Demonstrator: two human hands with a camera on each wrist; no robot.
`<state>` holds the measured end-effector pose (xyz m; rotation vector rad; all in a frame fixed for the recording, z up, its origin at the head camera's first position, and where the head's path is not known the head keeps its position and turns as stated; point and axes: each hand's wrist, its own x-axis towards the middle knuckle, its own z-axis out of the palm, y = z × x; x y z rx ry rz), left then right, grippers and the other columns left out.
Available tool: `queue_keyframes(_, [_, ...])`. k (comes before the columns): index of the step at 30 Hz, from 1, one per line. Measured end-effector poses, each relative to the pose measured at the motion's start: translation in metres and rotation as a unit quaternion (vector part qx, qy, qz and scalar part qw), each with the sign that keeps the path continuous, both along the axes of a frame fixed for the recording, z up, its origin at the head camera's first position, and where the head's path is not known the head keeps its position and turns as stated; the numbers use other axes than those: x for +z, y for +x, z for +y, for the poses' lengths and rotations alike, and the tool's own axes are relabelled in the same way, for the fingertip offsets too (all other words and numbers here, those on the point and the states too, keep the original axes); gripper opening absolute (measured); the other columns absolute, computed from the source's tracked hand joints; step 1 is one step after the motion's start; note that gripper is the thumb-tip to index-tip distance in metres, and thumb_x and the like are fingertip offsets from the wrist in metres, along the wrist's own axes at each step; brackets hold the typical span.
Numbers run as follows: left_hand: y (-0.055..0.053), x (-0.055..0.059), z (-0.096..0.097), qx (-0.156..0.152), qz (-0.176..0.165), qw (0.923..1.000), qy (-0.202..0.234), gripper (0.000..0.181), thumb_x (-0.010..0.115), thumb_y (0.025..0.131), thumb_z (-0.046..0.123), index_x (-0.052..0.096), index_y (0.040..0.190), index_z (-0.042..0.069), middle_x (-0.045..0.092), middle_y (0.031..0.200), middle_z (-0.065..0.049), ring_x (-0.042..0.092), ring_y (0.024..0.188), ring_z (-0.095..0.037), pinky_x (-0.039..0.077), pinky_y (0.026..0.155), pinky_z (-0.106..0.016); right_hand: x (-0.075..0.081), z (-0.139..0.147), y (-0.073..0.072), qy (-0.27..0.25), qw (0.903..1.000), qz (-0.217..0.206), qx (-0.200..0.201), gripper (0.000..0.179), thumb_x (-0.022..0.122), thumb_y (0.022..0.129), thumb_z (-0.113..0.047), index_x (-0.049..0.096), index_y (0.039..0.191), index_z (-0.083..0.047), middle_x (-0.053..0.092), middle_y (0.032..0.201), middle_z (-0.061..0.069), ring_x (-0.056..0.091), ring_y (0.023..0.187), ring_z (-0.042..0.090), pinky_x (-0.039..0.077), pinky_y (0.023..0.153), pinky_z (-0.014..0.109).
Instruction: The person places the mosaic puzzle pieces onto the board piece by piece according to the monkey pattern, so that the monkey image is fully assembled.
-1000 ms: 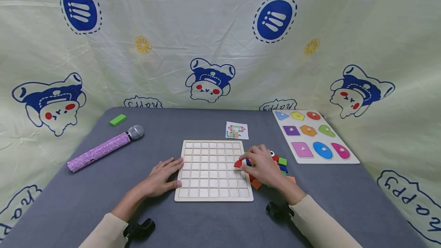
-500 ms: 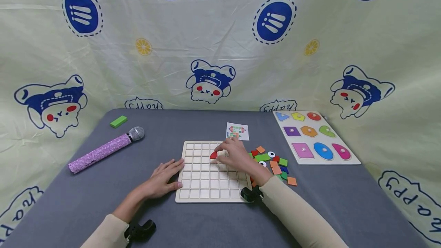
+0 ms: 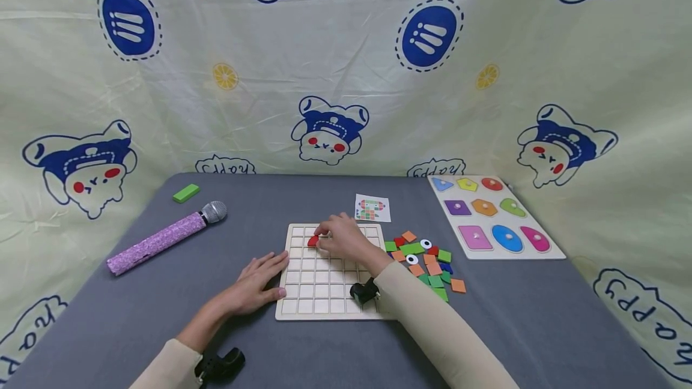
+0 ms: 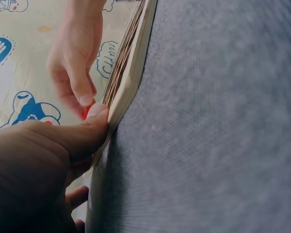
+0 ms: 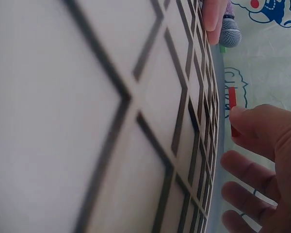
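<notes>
My right hand [image 3: 346,240] pinches a small red tile [image 3: 313,241] with one rounded edge, between thumb and fingertips. It is over the upper left part of a pale wooden grid board [image 3: 321,305]. In the right wrist view the red tile [image 5: 234,97] stands on edge between thumb and finger, above the grid, with the other fingers spread apart. My left hand [image 3: 251,284] rests at the board's left edge. Its thumb and fingers touch the rim, fairly straight, and the left wrist view shows the thumb [image 4: 94,121] lying along that edge.
Loose coloured tiles [image 3: 434,268], some with eye prints, lie right of the board, partly behind the right sleeve. A small pattern card [image 3: 372,208] sits behind it. A shape puzzle board [image 3: 470,239] is far right. A glittery microphone [image 3: 162,240] and green block [image 3: 186,193] lie left.
My right hand has carried the red tile leftward from beside the loose tiles, across the grid to its upper left. My left hand stays at the board's edge.
</notes>
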<state>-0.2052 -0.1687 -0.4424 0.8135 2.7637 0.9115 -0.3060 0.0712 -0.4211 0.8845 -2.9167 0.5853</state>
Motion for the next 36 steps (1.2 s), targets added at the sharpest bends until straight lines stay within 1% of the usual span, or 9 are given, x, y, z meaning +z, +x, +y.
queue_keyframes(4, [0.0007, -0.0015, 0.0007, -0.007, 0.015, 0.9998, 0.009, 0.064, 0.058, 0.092, 0.025, 0.033, 0.144, -0.004, 0.028, 0.153, -0.021, 0.022, 0.14, -0.046, 0.01, 0.111, -0.067, 0.0, -0.0036, -0.0039, 0.011, 0.9999, -0.009, -0.009, 0.019, 0.064, 0.088, -0.026, 0.071, 0.105, -0.02, 0.064, 0.099, -0.001, 0.047, 0.09, 0.016, 0.038, 0.08, 0.033])
queue_keyframes(7, [0.0015, -0.0023, 0.0014, -0.009, 0.008, 0.9998, 0.018, 0.064, 0.058, 0.093, 0.023, 0.032, 0.144, -0.005, 0.027, 0.153, -0.022, 0.022, 0.141, -0.045, 0.01, 0.112, -0.065, -0.0008, -0.0054, -0.0056, 0.012, 0.9995, -0.025, -0.015, 0.019, 0.066, 0.088, -0.027, 0.071, 0.105, -0.02, 0.063, 0.099, -0.001, 0.047, 0.091, 0.016, 0.039, 0.082, 0.035])
queue_keyframes(9, [0.0019, -0.0027, 0.0017, -0.009, 0.003, 0.9997, 0.024, 0.064, 0.058, 0.093, 0.023, 0.031, 0.144, -0.006, 0.026, 0.154, -0.022, 0.021, 0.141, -0.045, 0.009, 0.113, -0.064, -0.0018, -0.0065, -0.0068, 0.014, 0.9994, -0.028, -0.016, 0.02, 0.066, 0.087, -0.028, 0.071, 0.106, -0.02, 0.063, 0.098, -0.001, 0.047, 0.09, 0.016, 0.038, 0.082, 0.034])
queue_keyframes(12, [0.0026, -0.003, 0.0025, -0.008, -0.004, 0.9993, 0.037, 0.064, 0.058, 0.093, 0.02, 0.031, 0.144, -0.007, 0.025, 0.154, -0.023, 0.02, 0.141, -0.045, 0.008, 0.113, -0.064, -0.0036, -0.008, -0.0083, 0.017, 0.9995, -0.023, -0.016, 0.021, 0.068, 0.086, -0.029, 0.072, 0.105, -0.021, 0.063, 0.094, -0.001, 0.046, 0.087, 0.016, 0.037, 0.078, 0.033])
queue_keyframes(16, [0.0029, -0.0037, 0.0034, -0.008, -0.001, 0.999, 0.045, 0.063, 0.058, 0.092, 0.017, 0.031, 0.143, -0.008, 0.025, 0.153, -0.024, 0.02, 0.141, -0.046, 0.007, 0.112, -0.065, -0.006, -0.0096, -0.0098, 0.022, 0.9995, -0.012, -0.017, 0.02, 0.069, 0.085, -0.03, 0.073, 0.103, -0.022, 0.063, 0.092, -0.001, 0.045, 0.085, 0.016, 0.035, 0.074, 0.031])
queue_keyframes(21, [0.0025, -0.004, 0.0036, -0.007, -0.003, 0.9986, 0.052, 0.063, 0.058, 0.092, 0.016, 0.031, 0.143, -0.008, 0.024, 0.153, -0.024, 0.019, 0.141, -0.046, 0.006, 0.112, -0.065, -0.0072, -0.0103, -0.0101, 0.033, 0.9992, -0.008, -0.02, 0.02, 0.068, 0.085, -0.031, 0.073, 0.104, -0.023, 0.064, 0.095, -0.002, 0.046, 0.088, 0.015, 0.035, 0.075, 0.03])
queue_keyframes(29, [0.0011, -0.0043, 0.0027, -0.009, -0.002, 0.9984, 0.057, 0.063, 0.058, 0.092, 0.017, 0.032, 0.143, -0.007, 0.025, 0.154, -0.023, 0.02, 0.141, -0.046, 0.006, 0.112, -0.065, -0.005, -0.01, -0.009, 0.04, 0.9989, -0.012, -0.023, 0.021, 0.066, 0.086, -0.032, 0.071, 0.105, -0.024, 0.061, 0.098, -0.002, 0.045, 0.09, 0.016, 0.036, 0.078, 0.032])
queue_keyframes(36, [0.0009, -0.0043, 0.0021, -0.011, -0.003, 0.9982, 0.059, 0.062, 0.058, 0.092, 0.018, 0.033, 0.143, -0.006, 0.026, 0.154, -0.022, 0.021, 0.141, -0.045, 0.006, 0.111, -0.065, -0.0055, -0.0094, -0.0081, 0.041, 0.9987, -0.015, -0.024, 0.024, 0.067, 0.085, -0.032, 0.072, 0.107, -0.025, 0.06, 0.098, -0.002, 0.043, 0.088, 0.016, 0.032, 0.075, 0.029])
